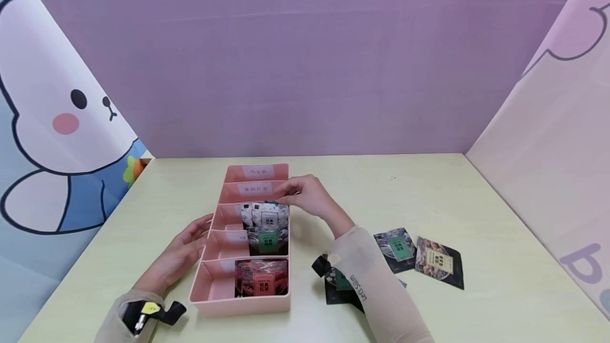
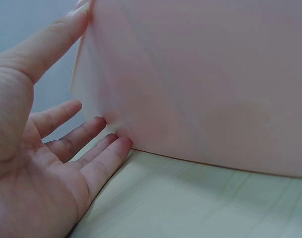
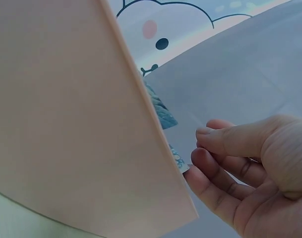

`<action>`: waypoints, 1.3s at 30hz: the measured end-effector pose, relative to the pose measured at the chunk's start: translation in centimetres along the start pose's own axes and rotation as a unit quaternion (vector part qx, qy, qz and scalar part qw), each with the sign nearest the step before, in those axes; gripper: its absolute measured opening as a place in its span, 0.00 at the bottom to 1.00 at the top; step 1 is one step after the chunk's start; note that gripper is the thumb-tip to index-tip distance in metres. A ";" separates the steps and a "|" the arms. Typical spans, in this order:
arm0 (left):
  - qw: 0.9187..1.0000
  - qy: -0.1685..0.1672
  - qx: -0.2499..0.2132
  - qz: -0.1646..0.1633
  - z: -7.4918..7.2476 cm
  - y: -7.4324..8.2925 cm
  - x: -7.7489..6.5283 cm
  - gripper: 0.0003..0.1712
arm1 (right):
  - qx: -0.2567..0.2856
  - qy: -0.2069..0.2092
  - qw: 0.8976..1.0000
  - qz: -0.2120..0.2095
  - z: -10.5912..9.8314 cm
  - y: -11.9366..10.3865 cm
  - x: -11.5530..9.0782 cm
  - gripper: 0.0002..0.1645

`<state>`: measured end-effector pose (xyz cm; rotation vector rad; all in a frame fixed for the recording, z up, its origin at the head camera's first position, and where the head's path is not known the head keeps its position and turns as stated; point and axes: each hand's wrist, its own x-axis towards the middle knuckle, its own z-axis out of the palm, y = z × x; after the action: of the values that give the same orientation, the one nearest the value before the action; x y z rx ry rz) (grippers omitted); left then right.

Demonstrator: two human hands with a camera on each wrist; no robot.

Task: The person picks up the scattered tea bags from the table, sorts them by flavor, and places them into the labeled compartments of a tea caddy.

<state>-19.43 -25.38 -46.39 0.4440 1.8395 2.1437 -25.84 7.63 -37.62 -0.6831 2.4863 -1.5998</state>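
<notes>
A pink divided box (image 1: 240,308) stands on the table with tea sachets upright in its compartments. The front compartment holds red sachets (image 1: 262,278), the one behind it a green-labelled sachet (image 1: 268,241), and the middle one white sachets (image 1: 267,215). At the box's left side my left hand (image 1: 183,250) rests extended fingers against the wall, the thumb up near the rim in the left wrist view. My right hand (image 1: 307,195) is over the right rim by the white sachets. In the right wrist view its loosely bent fingers are beside a sachet corner (image 3: 179,161), with nothing visible between thumb and fingers.
Right of the box lie a green-labelled sachet (image 1: 395,249) and a cream-labelled sachet (image 1: 439,262). More sachets (image 1: 335,285) lie partly under the right forearm. The two rear compartments carry white labels (image 1: 254,188). A purple panel (image 1: 305,68) closes off the back.
</notes>
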 end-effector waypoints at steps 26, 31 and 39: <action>0.999 0.026 0.022 -0.035 0.1 0.2 0.2 0.31 | 0.002 0.036 0.999 0.016 -6.5 2.5 -3.1 0.13; 0.999 0.026 0.021 -0.036 0.1 0.2 0.2 0.30 | -0.007 0.040 0.999 0.020 -7.6 3.5 -3.9 0.13; 0.999 0.023 0.018 -0.032 0.0 0.0 0.3 0.29 | -0.030 0.039 0.998 0.034 -9.1 5.4 -5.0 0.13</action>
<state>-19.72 -25.30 -46.36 0.3420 1.8932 2.0993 -25.97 19.25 -39.10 -0.5460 2.5936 -1.5627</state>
